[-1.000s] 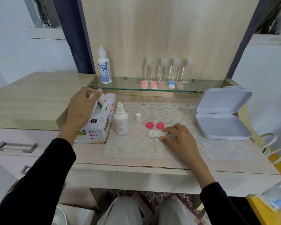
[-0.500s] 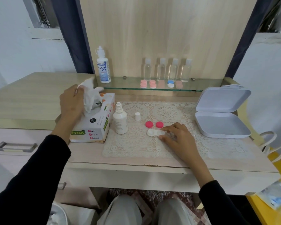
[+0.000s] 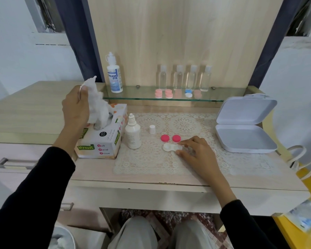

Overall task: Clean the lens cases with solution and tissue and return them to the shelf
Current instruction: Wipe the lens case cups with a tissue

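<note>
**Lens case pinched on the lace mat, tissue gripped above its box**

View from a head-worn camera, looking down and forward. Nearest are the person's knees in grey trousers, under the front edge of a pale wooden desk. Two black sleeves reach forward over it.

The white lace mat covers the middle of the desk. The white lens case lies flat on it with its left cup uncovered. The right hand pinches the case's right end between the thumb and curled fingertips.

Just behind the case lie two pink caps side by side, close to it. Left of them a small white solution bottle stands upright with its nozzle bare. A little white bottle cap stands on the mat to the right of the bottle.

Left of the bottle, just beside it, sits a tissue box at the mat's left edge. The left hand is raised over the far end of the box. Its fingers are clenched round the crumpled white tissue, whose lower end runs down into the box's opening.

At the right of the desk a white hinged box lies open with its lid tilted up behind.

Farthest back, a glass shelf runs along the wooden back panel. At its left end stands a bottle labelled Dream Eye. Further right are four small clear bottles in a row. In front of them sit pink lens cases and a blue-and-white one.
</note>
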The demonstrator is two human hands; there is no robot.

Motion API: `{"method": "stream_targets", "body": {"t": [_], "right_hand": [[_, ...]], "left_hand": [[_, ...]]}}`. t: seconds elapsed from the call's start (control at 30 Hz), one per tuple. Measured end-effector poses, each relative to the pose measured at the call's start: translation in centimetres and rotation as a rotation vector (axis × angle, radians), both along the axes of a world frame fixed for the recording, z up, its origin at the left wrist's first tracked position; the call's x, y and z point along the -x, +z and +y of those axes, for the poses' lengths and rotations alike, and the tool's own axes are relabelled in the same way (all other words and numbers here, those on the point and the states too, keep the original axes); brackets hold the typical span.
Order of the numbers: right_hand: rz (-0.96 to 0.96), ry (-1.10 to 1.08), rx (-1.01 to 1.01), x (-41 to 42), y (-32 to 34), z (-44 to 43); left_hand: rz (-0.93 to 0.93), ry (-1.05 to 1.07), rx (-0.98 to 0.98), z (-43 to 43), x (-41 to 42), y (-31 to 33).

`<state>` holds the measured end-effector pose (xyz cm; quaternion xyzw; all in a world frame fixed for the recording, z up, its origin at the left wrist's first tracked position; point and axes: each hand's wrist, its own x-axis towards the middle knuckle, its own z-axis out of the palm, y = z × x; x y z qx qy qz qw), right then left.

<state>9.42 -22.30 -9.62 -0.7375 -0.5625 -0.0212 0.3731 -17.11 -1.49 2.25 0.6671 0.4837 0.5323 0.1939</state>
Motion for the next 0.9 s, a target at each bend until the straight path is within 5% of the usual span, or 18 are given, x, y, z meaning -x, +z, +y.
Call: {"method": "stream_targets", "body": {"t": [0.33, 0.67, 0.9], "right_hand": [[0.005, 0.003, 0.001, 0.0, 0.0, 0.0], [0.012, 0.004, -0.004, 0.0, 0.0, -0.1], [0.015, 0.0, 0.004, 0.2, 0.2, -0.1]], "left_hand": [[-0.207, -0.115, 0.018, -2.1, -0.5, 1.4], [-0.451, -0.422, 0.318, -8.9, -0.2, -1.5], [-0.241, -0.562, 0.369, -12.6, -3.0, -3.7]]}}
